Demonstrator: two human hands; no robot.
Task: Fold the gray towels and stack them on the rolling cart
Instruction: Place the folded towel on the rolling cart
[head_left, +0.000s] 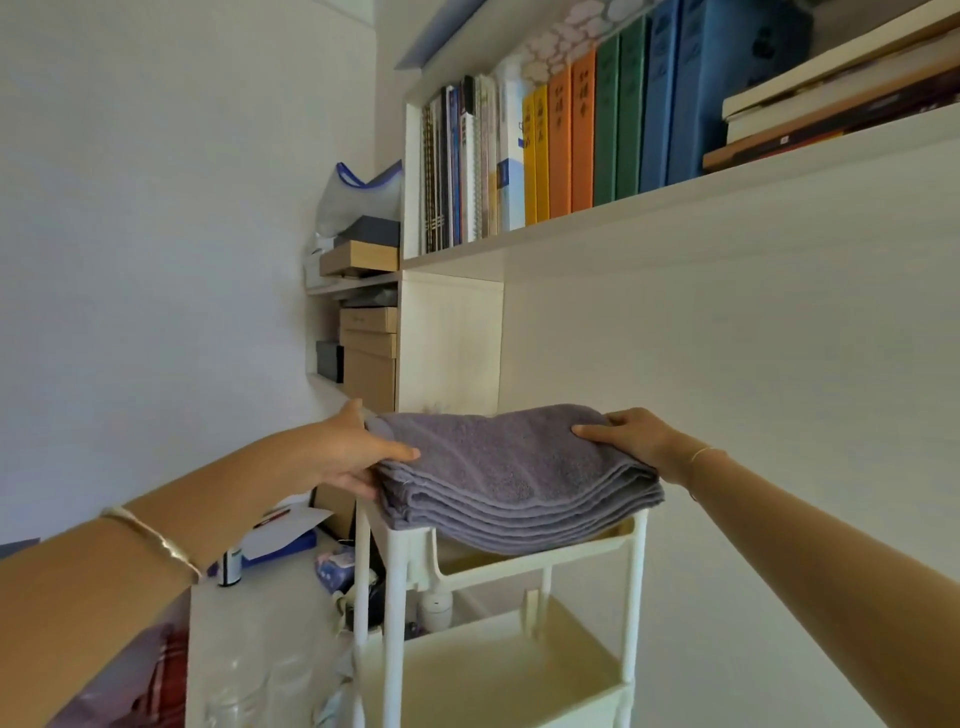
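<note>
I saw left hand (358, 452), right hand (628, 436) gripping opposite ends of folded gray towels (514, 478) atop rolling cart (631, 571); book spines (558, 140) at 1 o'clock illegible

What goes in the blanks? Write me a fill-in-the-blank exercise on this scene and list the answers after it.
The folded gray towels lie on the ____ tier of the rolling cart.
The left hand and the right hand grip the towels, each with its ____ on top.
The shelf above the cart carries a row of upright ____.
Missing words: top; thumb; books.
</note>
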